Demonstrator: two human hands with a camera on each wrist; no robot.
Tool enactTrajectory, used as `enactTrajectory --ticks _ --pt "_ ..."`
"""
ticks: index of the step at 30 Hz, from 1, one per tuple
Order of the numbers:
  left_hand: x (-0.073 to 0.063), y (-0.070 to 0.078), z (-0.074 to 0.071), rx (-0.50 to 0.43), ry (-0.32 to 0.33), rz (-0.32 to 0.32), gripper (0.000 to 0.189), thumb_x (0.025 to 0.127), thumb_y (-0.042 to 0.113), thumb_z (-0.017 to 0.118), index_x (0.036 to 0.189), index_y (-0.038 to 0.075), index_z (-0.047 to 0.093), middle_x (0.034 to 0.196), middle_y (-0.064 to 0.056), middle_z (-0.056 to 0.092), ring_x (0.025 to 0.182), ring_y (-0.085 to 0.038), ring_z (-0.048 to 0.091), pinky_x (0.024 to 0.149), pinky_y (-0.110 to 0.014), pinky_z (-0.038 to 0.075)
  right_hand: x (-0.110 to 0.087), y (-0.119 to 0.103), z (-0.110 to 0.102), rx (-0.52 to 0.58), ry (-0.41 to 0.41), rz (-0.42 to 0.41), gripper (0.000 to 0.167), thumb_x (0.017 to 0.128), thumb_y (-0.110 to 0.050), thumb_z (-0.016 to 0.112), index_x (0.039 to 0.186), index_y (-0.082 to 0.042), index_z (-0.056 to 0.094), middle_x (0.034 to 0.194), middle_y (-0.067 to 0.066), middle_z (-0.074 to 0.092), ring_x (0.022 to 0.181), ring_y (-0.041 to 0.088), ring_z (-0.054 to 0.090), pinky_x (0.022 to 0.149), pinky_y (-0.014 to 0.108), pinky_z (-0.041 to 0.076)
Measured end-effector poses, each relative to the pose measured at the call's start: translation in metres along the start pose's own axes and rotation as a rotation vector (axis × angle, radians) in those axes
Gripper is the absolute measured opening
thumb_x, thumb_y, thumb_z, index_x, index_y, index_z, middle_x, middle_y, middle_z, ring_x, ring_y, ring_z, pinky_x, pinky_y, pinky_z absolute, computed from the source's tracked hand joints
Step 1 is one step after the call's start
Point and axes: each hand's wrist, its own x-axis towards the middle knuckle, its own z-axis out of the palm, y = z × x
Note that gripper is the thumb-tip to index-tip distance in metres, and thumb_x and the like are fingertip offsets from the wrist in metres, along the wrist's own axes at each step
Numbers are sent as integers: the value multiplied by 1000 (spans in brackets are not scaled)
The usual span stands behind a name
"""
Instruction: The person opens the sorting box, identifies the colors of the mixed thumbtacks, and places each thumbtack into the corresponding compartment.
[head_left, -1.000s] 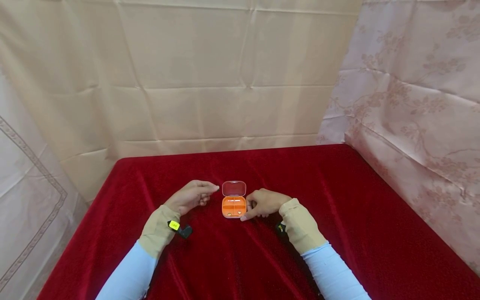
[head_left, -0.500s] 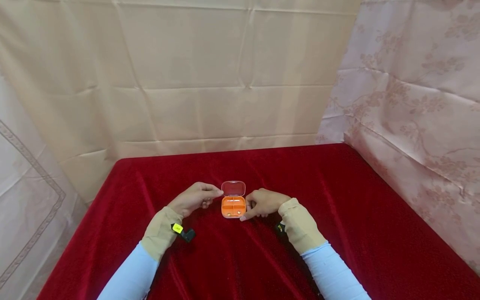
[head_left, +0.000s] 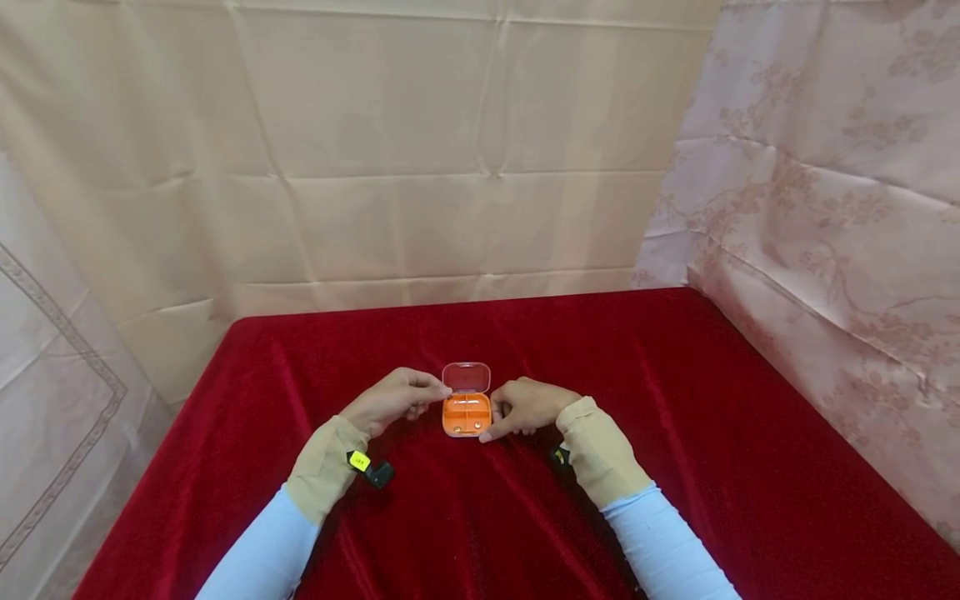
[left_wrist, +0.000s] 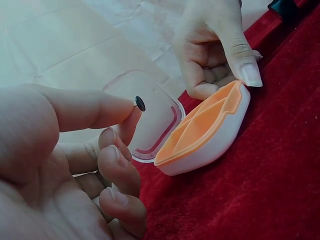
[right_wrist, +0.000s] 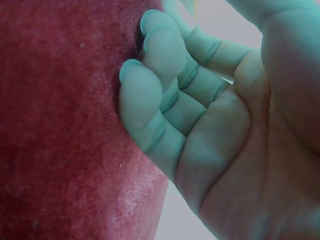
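Observation:
My left hand [head_left: 393,400] pinches a small dark stud [left_wrist: 140,103], round-headed with a short thin pin, between thumb and index finger; the other fingers curl inward. Its fingertips are at the back left corner of an orange pill box [left_wrist: 210,156], whose compartments face up. The clear lid [head_left: 467,377] stands raised behind it. With thumb and index finger my right hand [head_left: 534,405] grips the box's right side. Two tiny shiny pieces [head_left: 477,425] lie in the front compartments. In the right wrist view only the palm and curled fingers show, and the box is hidden.
Dark red velvet cloth [head_left: 637,375] covers the table under the box and both hands. A beige curtain [head_left: 375,167] hangs behind the far edge, and a pink floral cloth [head_left: 840,208] hangs along the right.
My left hand has moved right with the stud, from beside the lid to the box's back left corner. The right hand keeps its grip on the box.

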Motion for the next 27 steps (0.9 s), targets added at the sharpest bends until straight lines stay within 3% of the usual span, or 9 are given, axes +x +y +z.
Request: enactTrajectory --ticks 16,27 --pt "-2 4 4 43 -10 26 26 98 17 70 106 -8 71 64 1 44 59 -13 39 57 -26 35 1 2 1 -17 1 -2 31 85 -41 85 80 -17 66 65 -4 61 56 9 55 51 24 47" --pt "-1 3 6 61 -14 8 26 97 18 72 108 -6 73 63 2 45 59 -13 40 58 -26 37 2 3 1 -12 6 -6 31 85 -41 85 81 -16 66 66 -4 61 57 10 56 51 25 49"
